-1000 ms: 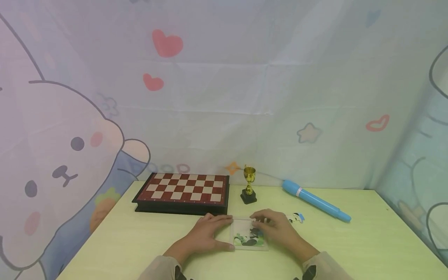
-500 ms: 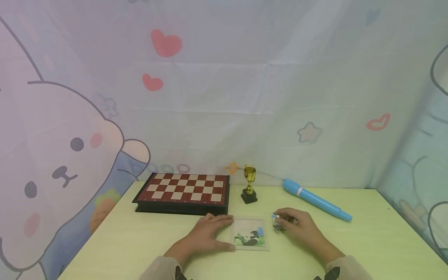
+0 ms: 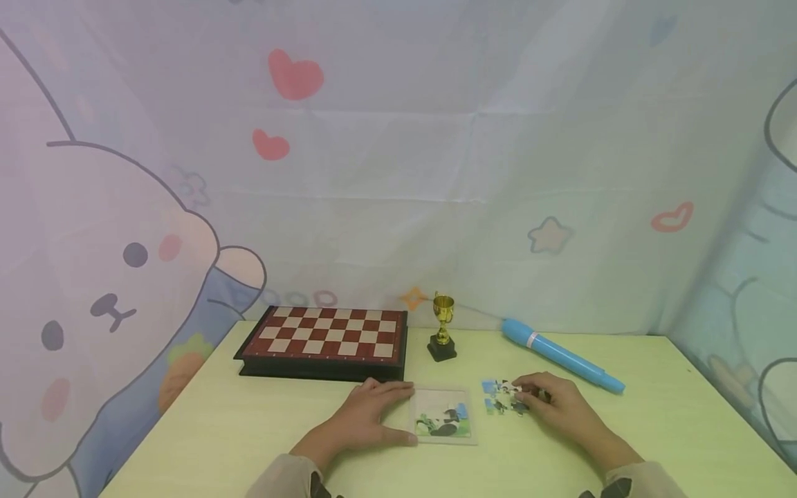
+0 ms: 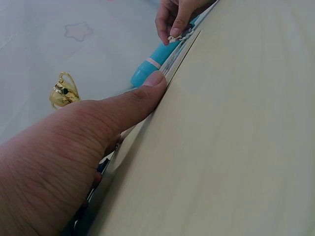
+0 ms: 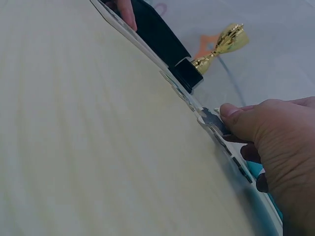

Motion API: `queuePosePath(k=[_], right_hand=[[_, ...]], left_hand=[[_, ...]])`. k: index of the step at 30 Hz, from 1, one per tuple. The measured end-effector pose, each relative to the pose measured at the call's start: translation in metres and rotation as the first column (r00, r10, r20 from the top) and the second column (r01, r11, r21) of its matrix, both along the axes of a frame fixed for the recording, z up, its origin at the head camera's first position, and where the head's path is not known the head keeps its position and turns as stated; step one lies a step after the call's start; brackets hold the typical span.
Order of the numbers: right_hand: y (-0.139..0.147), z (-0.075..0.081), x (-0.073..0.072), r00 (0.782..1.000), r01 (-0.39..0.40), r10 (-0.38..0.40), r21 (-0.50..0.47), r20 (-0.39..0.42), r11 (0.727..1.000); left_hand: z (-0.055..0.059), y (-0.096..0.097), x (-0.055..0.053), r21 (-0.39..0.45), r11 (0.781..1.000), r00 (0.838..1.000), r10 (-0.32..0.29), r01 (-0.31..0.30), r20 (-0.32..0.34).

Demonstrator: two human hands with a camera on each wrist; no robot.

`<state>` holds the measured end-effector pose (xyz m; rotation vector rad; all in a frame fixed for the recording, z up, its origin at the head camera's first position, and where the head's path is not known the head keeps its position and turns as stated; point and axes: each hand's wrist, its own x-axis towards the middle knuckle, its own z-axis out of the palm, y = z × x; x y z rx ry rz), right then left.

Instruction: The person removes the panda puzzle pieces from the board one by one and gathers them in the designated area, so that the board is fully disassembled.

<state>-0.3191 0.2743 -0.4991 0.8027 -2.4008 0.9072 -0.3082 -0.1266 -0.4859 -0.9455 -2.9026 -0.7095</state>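
A square puzzle tray [image 3: 436,400] lies on the table with panda puzzle pieces [image 3: 445,423] joined across its lower part and up its right side; its upper left is bare. My left hand [image 3: 370,418] rests at the tray's left edge, thumb and fingers spread and fairly straight. To the tray's right lies a group of loose puzzle pieces [image 3: 496,402] in blue, white, black and green. My right hand [image 3: 557,404] is at their right side, pinching a puzzle piece [image 5: 215,120] between thumb and fingers. That piece looks tilted, and the fingers partly hide it.
Behind the left hand sits a folded red and white chessboard box [image 3: 330,335]. A small gold trophy cup [image 3: 443,325] on a black base stands behind the tray. A large blue pen-shaped object [image 3: 563,355] lies at the back right. A printed cloth hangs behind the table.
My right hand has moved from the tray to the right, over the loose pieces, and uncovered a blue piece in the tray. The right hand now pinches a loose piece. My left hand has stayed put.
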Motion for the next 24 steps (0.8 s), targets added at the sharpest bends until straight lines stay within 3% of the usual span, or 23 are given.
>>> queuePosePath(k=[5,24], right_hand=[[0.0028,-0.0032,-0.0030,0.999,-0.026,0.027,0.032,-0.045,0.999],[0.0028,-0.0045,-0.0020,0.998,-0.043,0.046,0.062,-0.042,0.997]], left_hand=[[0.0006,-0.0001,-0.0009,0.005,1.000,1.000,0.000,0.000,-0.002],[0.0006,-0.0004,0.0016,0.019,1.000,1.000,-0.010,0.010,-0.020]])
